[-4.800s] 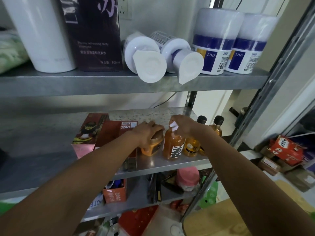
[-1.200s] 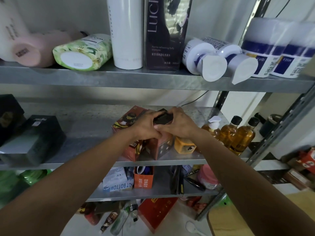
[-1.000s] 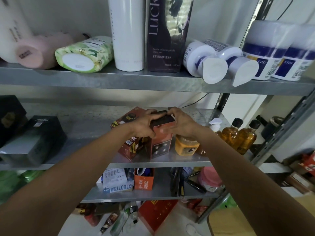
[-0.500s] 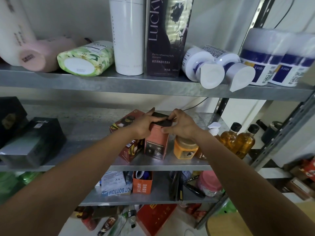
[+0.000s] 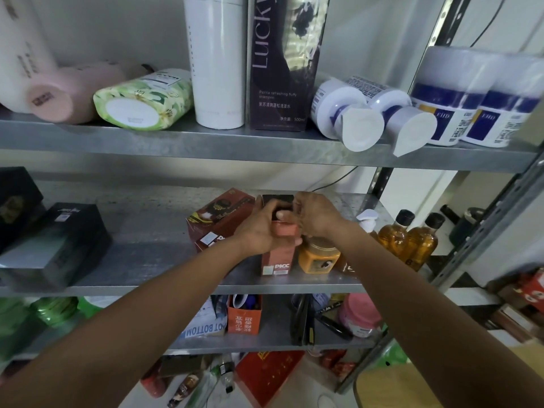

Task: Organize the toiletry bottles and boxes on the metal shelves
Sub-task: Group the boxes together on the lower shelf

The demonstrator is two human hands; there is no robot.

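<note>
Metal shelves (image 5: 153, 231) are holding boxes and bottles. On the middle shelf, the left hand (image 5: 259, 234) is gripping a pink box (image 5: 278, 257) standing near the front edge. The right hand (image 5: 315, 216) is pinching the box's top. An orange jar (image 5: 318, 257) is sitting just beside the box, with amber bottles (image 5: 394, 237) farther right. Higher up, a Lucky shampoo box (image 5: 282, 69) is standing.
</note>
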